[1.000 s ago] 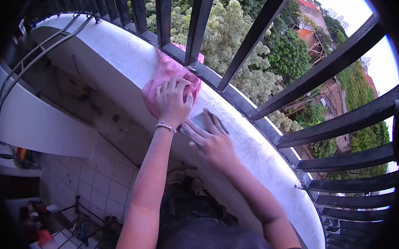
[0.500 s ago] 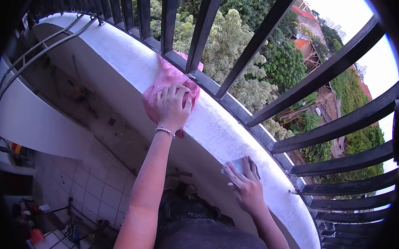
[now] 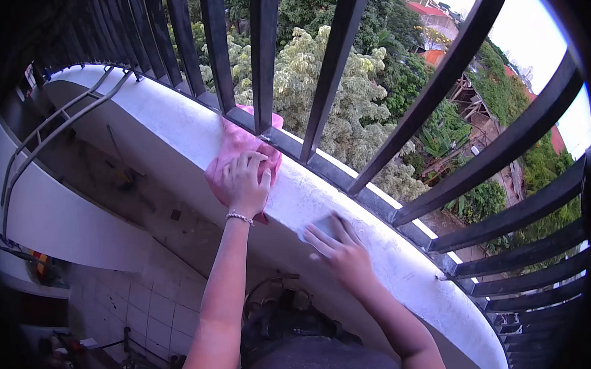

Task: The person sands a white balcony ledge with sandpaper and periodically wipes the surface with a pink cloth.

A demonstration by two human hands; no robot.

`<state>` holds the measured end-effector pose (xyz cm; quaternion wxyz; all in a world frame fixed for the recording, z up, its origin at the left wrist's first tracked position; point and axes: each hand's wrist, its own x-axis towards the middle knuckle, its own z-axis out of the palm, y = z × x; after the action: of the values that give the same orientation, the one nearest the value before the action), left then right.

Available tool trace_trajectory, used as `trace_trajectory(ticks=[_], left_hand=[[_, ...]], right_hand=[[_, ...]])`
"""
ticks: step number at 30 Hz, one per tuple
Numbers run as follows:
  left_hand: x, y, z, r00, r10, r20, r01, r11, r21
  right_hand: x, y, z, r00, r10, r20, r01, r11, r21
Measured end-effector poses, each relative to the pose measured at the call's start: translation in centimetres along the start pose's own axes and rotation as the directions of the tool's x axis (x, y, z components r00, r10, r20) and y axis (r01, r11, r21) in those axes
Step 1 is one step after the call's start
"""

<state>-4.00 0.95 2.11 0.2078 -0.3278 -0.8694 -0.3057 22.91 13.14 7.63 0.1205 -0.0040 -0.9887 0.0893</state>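
Right hand has slid back left along the ledge since half a second ago and now sits nearer the left hand, though still apart from it. Left hand has stayed on the cloth.

- Right hand: fingers stretched out and flat, pressing a small pale grey pad onto the ledge top. Pad looks thin and roughly rectangular, mostly covered by the fingers.
- Left hand: palm down, fingers together and slightly bent, laid over the pink cloth. Cloth is soft and bunched, and its far edge tucks under the railing. Beaded bracelet on the wrist.
- Ledge: white, curved, rounded on top, with a matt, chalky surface and faint scuff marks near the pad.
- Railing: black metal bars on a flat black base rail along the ledge's outer edge.
- Beyond the bars: treetops. Below the ledge: pale floor tiles.
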Motion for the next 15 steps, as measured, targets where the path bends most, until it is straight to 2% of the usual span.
trace_trajectory(ticks=[3, 6, 9, 11, 13, 15], left_hand=[[0.1, 0.4, 0.1, 0.999, -0.041, 0.007, 0.041, 0.999, 0.011], [0.1, 0.4, 0.1, 0.998, -0.057, -0.008, 0.057, 0.998, -0.018], [0.2, 0.1, -0.5, 0.997, -0.07, 0.016, 0.07, 0.998, 0.0], [0.0, 0.7, -0.1, 0.998, -0.059, 0.015, 0.059, 0.998, 0.0], [0.1, 0.1, 0.1, 0.999, -0.036, -0.004, 0.036, 0.999, 0.001], [0.2, 0.2, -0.3, 0.998, -0.046, 0.031, 0.046, 0.999, -0.002]], right_hand=[[-5.4, 0.8, -3.4, 0.991, 0.064, 0.121, -0.061, 0.998, -0.025], [-7.3, 0.3, -4.9, 0.979, 0.073, 0.19, -0.039, 0.984, -0.176], [-3.4, -0.4, -3.1, 0.992, 0.034, 0.118, -0.017, 0.989, -0.144], [0.5, -0.5, -0.3, 0.999, -0.045, -0.022, 0.043, 0.996, -0.081], [4.5, -0.8, 2.4, 0.992, -0.09, -0.093, 0.088, 0.996, -0.019], [7.0, -0.8, 4.1, 0.982, -0.133, -0.136, 0.127, 0.991, -0.048]])
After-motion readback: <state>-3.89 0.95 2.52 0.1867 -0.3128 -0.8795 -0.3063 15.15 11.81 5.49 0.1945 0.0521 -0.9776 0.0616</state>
